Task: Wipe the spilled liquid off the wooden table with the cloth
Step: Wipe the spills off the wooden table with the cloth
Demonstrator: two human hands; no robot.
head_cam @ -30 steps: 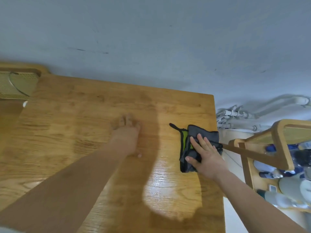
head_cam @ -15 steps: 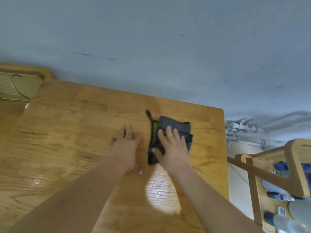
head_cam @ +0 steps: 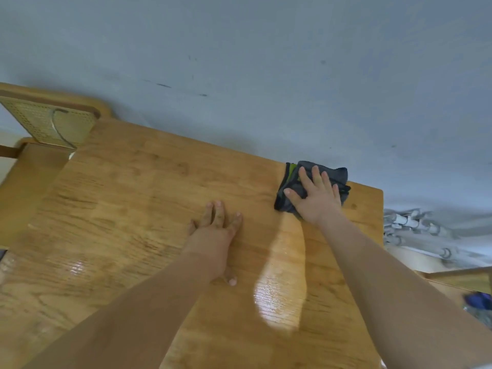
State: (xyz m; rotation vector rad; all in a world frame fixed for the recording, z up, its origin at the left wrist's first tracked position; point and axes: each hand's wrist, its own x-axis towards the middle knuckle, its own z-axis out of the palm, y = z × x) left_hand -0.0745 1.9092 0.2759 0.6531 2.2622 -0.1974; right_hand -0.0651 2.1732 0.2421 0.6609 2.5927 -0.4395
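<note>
Pressure is what this stroke needs: I should bear down evenly through my right hand (head_cam: 316,201) and drag the cloth (head_cam: 337,174) from the far edge of the table (head_cam: 133,198), at about one o'clock, back toward what looks like a wet sheen (head_cam: 279,291) at five o'clock, overlapping passes so no streak is left. Its fingers (head_cam: 315,177) lie straight and slightly spread, flat on the folded cloth, pressing rather than gripping. My left hand (head_cam: 215,235) rests open, palm down on bare wood near centre, bracing me.
</note>
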